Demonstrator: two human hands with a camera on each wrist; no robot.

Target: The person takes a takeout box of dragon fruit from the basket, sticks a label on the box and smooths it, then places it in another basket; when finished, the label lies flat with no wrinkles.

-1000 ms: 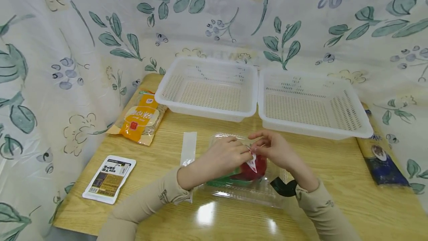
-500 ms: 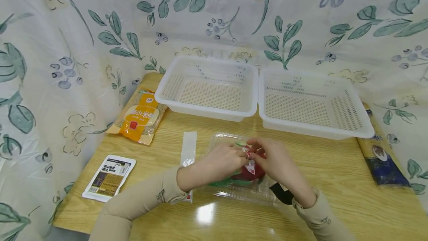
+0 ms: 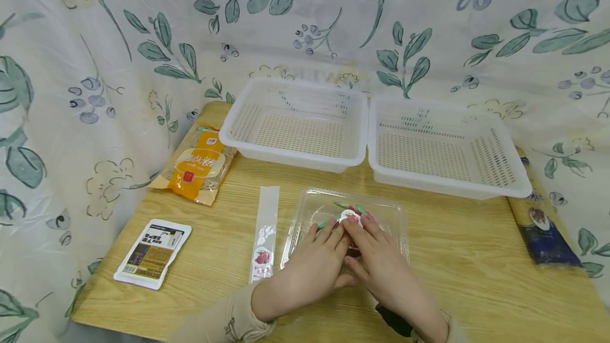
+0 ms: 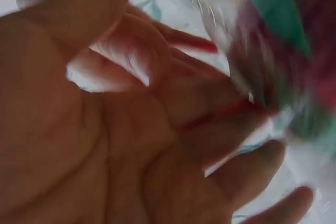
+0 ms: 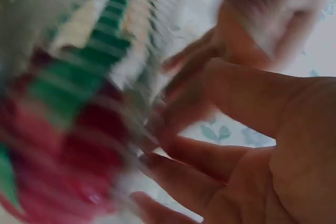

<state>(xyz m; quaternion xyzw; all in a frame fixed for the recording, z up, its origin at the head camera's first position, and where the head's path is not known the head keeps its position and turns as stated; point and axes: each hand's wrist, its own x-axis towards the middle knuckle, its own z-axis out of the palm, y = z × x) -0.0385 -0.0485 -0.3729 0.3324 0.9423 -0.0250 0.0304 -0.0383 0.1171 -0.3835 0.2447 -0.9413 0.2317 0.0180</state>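
A clear plastic clamshell box (image 3: 399,221) sits on the table in front of me. Through its wall shows a red dragon fruit (image 5: 79,145) with green leaf tips. On top of the lid is a round white sticker (image 3: 350,217) with a pink fruit picture, partly covered by fingers. My left hand (image 3: 312,263) lies with straight fingers on the lid, its fingertips beside the sticker. My right hand (image 3: 383,263), also straight-fingered, presses on the sticker's near part. Left of the box lies a strip of stickers (image 3: 264,226), one dragon fruit label showing on it. Both wrist views are blurred.
Two white perforated baskets (image 3: 295,158) (image 3: 448,188) stand side by side at the back. An orange food packet (image 3: 197,165) and a white pouch (image 3: 153,253) lie at the left. A blue and yellow bag (image 3: 545,226) is at the right edge. A floral curtain (image 3: 305,20) hangs behind.
The fingers of both hands pinched the sticker above the box earlier; now they lie straight on the lid. Both hands have drawn nearer to me, uncovering more of the box and strip.
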